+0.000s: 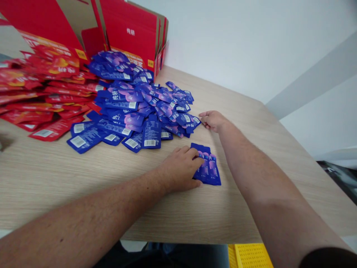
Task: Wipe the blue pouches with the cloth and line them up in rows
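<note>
A short overlapping row of blue pouches [212,169] with pink-purple round prints lies flat on the table in front of me. My left hand [181,167] rests at the row's left end, fingers curled over the pouches and thumb by their lower edge; it covers part of them. Farther out, my right hand [214,121] is at the right edge of a large heap of blue pouches [152,130]. Its forefinger is stretched out and the fingers are apart, close to the corner of the outermost pouch. Whether the fingertips touch that pouch I cannot tell.
Left of the blue heap is a big pile of red pouches [55,98]. Red cardboard boxes [134,33] stand behind both, against the white wall [237,44]. The wooden table [83,175] ends near my lap, and a yellow crate [251,255] sits below its edge.
</note>
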